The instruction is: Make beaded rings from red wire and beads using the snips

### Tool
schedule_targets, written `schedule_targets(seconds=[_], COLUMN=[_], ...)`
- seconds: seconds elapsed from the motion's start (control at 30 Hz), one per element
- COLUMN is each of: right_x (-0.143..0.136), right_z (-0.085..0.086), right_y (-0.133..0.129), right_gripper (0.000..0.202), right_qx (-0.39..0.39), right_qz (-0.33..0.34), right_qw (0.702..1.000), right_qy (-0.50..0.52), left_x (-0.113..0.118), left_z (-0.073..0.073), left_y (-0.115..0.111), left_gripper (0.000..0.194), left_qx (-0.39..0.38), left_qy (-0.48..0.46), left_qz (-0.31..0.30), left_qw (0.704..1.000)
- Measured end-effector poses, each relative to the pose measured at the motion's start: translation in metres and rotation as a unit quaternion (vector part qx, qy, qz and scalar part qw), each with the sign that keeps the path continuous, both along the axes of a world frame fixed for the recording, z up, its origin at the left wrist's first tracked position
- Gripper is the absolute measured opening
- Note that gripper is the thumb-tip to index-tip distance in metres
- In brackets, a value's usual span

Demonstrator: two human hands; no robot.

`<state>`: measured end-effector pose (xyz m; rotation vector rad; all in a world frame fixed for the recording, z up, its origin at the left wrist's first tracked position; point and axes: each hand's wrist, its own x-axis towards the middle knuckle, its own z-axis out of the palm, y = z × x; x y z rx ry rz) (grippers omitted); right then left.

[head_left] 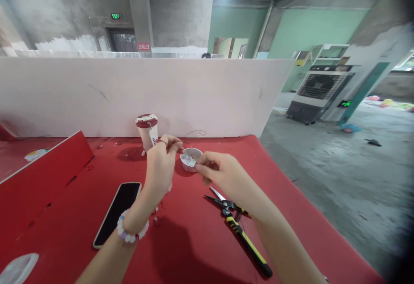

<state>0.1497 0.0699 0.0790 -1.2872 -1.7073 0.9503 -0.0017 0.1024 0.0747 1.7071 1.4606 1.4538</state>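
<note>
My left hand (163, 159) is raised over the red table, thumb and fingertips pinched on something thin, perhaps a dark red cord. To its right, my right hand (215, 166) also has its fingertips pinched together; what they hold is too small to make out. Between the two hands stands a small white perforated basket (191, 168) with small light-coloured beads or bits inside. Below my right hand lie open shears (241, 230) with black and yellow handles. A dark-screened phone (118, 210) rests under my left forearm, which wears a beaded bracelet.
A white cup (147, 134) with a red lid stands behind my left hand. A red divider (48, 189) runs along the left, near a white bowl-like object (20, 270). A white partition (145, 94) closes the table's back edge. An air cooler (318, 89) stands beyond, right.
</note>
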Motion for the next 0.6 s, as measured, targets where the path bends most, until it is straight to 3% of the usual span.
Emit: schedule_targets(seconds=[0.1,0.17,0.23,0.33,0.47,0.53,0.6], right_x=[0.007,0.008,0.006,-0.004,-0.017,-0.017,-0.010], right_z=[0.003,0.002,-0.003,-0.013,-0.022,-0.024,-0.026], right_y=[-0.008,-0.012,-0.014,-0.018,-0.021,-0.019,-0.012], right_gripper=[0.010,0.010,0.012,0.019,0.024,0.020,0.019], right_qx=[-0.039,-0.062,-0.062,-0.062,-0.068,-0.055,-0.038], right_qz=[0.185,0.315,0.402,0.463,0.505,0.511,0.476], right_qw=[0.979,0.940,0.900,0.864,0.835,0.834,0.858], right_qy=[-0.073,-0.119,-0.155,-0.188,-0.207,-0.203,-0.189], left_x=[-0.006,-0.009,-0.010,-0.010,-0.010,-0.011,-0.011], left_z=[-0.002,-0.003,-0.005,-0.007,-0.010,-0.011,-0.012], left_y=[0.007,0.010,0.013,0.015,0.018,0.019,0.019], left_gripper=[0.010,0.010,0.010,0.011,0.014,0.017,0.016], left_qx=[-0.001,0.000,-0.001,-0.009,-0.060,-0.082,-0.089], left_qy=[-0.034,-0.047,-0.054,-0.084,-0.199,-0.225,-0.220], left_qz=[-0.007,-0.015,-0.013,-0.020,-0.120,-0.163,-0.180], left_qw=[0.999,0.999,0.998,0.996,0.971,0.957,0.954])
